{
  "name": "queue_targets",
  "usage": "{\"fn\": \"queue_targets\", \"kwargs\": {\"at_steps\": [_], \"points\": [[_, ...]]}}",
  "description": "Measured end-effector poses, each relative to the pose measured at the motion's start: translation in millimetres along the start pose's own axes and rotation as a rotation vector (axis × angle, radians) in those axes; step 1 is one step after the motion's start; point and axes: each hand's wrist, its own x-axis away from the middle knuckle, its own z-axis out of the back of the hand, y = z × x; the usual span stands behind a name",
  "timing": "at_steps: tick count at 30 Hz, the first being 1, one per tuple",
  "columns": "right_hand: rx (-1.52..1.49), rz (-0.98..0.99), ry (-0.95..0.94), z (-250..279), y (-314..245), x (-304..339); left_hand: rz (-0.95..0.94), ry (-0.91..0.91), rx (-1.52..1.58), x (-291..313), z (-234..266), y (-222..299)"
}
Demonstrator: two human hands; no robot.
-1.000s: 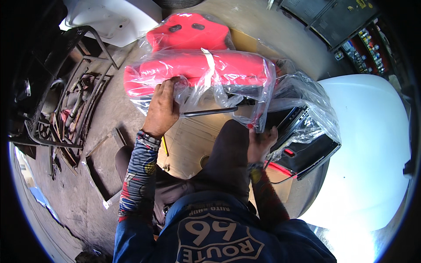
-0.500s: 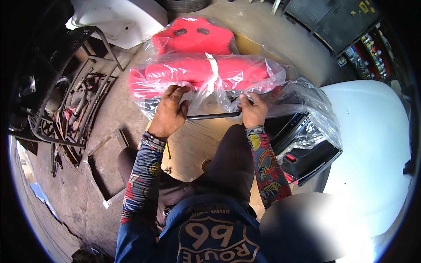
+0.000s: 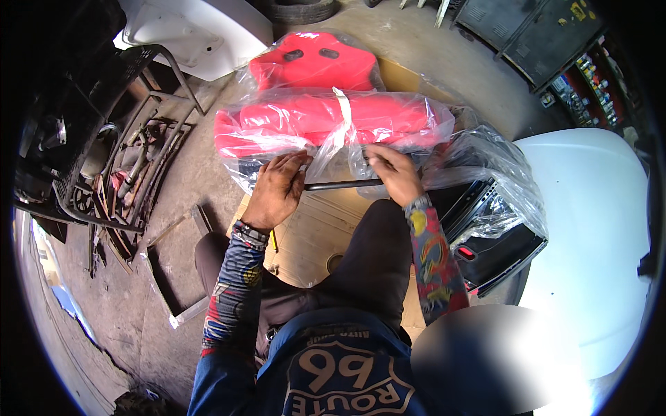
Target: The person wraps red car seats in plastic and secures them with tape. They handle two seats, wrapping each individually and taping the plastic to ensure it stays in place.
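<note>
A red car seat (image 3: 333, 118) with a matching headrest part (image 3: 312, 62) lies before me, wrapped in clear plastic wrap (image 3: 320, 163). A pale strap (image 3: 343, 114) runs over the cushion. At the seat's near edge my left hand (image 3: 276, 191) is closed, its curled fingers on the plastic by the left end of a black metal bar (image 3: 343, 185). My right hand (image 3: 394, 173) lies over the bar's right end, its bent fingers pinching at the plastic near the strap's lower end. Both sets of fingertips are partly hidden.
Flattened cardboard (image 3: 319, 229) lies beneath the seat and between my legs. To the right are a black panel (image 3: 496, 256) in plastic and a large white car panel (image 3: 583, 236). A metal rack (image 3: 139, 152) with scrap stands left, near an angled metal frame (image 3: 163, 284) on the floor.
My right hand has come off the bar's right end and moved left and inward to the plastic. The left hand has shifted slightly right and nearer. The whole view has swung a little.
</note>
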Motion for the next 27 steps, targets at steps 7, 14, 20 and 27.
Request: {"fn": "queue_targets", "kwargs": {"at_steps": [7,14,20,27], "points": [[0.558,0.373,0.906,48,-27,31,0.009,0.039,0.077,9,0,3],[0.697,0.576,0.331,63,6,5,0.068,0.409,0.341,6,-17,15],[0.601,0.453,0.635,43,11,45,0.238,0.201,0.443,6,-26,1],[0.675,0.348,0.448,18,42,60,0.205,0.134,0.416,1,-27,-9]]}}
